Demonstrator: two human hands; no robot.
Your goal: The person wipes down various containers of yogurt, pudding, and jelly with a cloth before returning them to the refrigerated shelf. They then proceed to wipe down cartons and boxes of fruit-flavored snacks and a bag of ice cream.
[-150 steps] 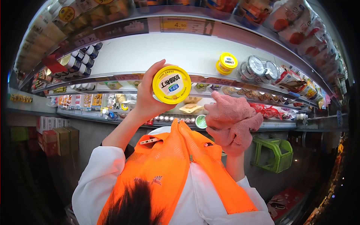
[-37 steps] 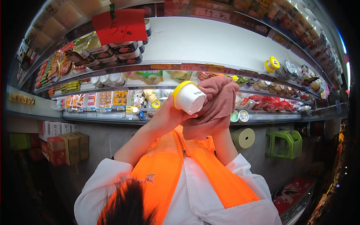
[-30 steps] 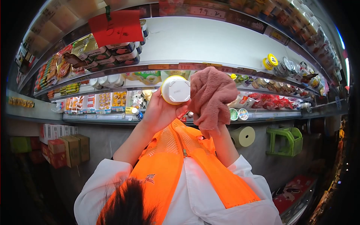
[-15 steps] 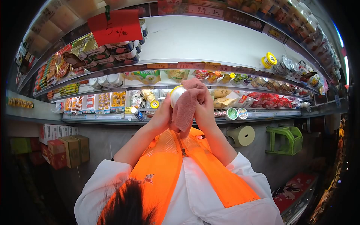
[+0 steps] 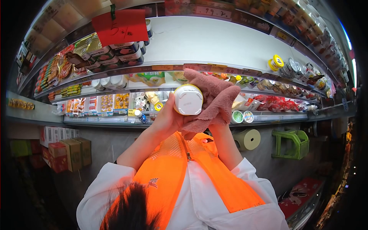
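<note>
My left hand grips a white tub with a yellow lid, tipped so its white bottom faces the camera. My right hand is hidden inside a pink cloth that wraps against the tub's right side and back. Both are raised in front of the chiller shelves. An orange vest over white sleeves fills the lower part of the view.
Open chiller shelves curve across the top, with a bare white stretch in the middle. Two yellow-lidded tubs stand at the right, boxed goods under a red sign at left. A green stool, a paper roll and cartons stand on the floor.
The cloth covered the tub half a second ago; now it has slid to the right side and the tub's white bottom shows again. The tub sits slightly lower than one second ago.
</note>
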